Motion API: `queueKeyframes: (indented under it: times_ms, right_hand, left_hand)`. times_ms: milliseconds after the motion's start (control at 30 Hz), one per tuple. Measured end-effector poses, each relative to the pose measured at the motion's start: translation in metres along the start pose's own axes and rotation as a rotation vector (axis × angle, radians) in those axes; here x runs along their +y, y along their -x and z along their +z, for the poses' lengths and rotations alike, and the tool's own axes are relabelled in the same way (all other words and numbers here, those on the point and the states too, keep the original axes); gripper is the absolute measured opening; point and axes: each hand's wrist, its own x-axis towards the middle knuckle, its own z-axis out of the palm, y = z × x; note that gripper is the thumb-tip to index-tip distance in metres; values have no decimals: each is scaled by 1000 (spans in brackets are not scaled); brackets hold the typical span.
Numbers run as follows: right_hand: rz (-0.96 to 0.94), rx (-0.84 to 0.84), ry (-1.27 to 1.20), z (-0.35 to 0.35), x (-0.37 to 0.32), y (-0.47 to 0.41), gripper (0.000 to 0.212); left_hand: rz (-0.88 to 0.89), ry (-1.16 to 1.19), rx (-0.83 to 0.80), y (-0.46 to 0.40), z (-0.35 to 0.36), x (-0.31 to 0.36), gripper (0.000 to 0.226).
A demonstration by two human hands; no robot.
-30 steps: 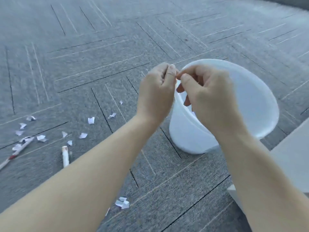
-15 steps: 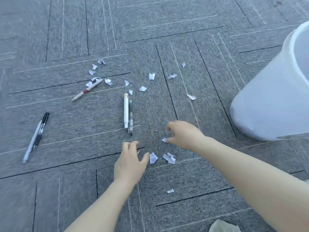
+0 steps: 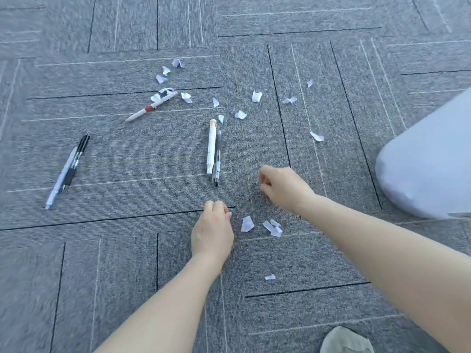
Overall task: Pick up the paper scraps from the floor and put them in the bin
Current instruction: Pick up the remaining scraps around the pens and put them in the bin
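Several white paper scraps lie scattered on the grey carpet. My right hand is low over the carpet and pinches a tiny paper scrap at its fingertips. My left hand rests near the floor with fingers loosely curled and nothing visible in it. Just right of it lie a larger scrap and a small cluster of scraps. One more scrap lies between my forearms. Other scraps spread farther away. The white bin stands at the right edge, partly cut off.
Pens lie among the scraps: a white marker beside a clear pen, a white and red pen, and a pair of pens at the left. A shoe tip shows at the bottom right.
Both hands left the bin's rim and dropped to the carpet as the view swung left. My right hand closed its fingers on a small scrap; my left hand's thumb and fingers curled in.
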Motion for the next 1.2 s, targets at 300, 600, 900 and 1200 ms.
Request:
queueKeyframes:
  times_ms: [300, 600, 900, 1200]
  right_hand:
    - [-29, -61, 171, 2, -14, -29, 11]
    - [-13, -232, 84, 2, 10, 36, 11]
    - [-7, -147, 66, 37, 11, 78, 44]
    - [-48, -76, 82, 45, 12, 68, 13]
  left_hand:
    - [215, 52, -192, 0, 7, 14, 44]
    - [301, 48, -170, -1, 11, 14, 8]
    - [249, 138, -201, 23, 14, 8, 14]
    - [238, 130, -193, 34, 13, 5, 7]
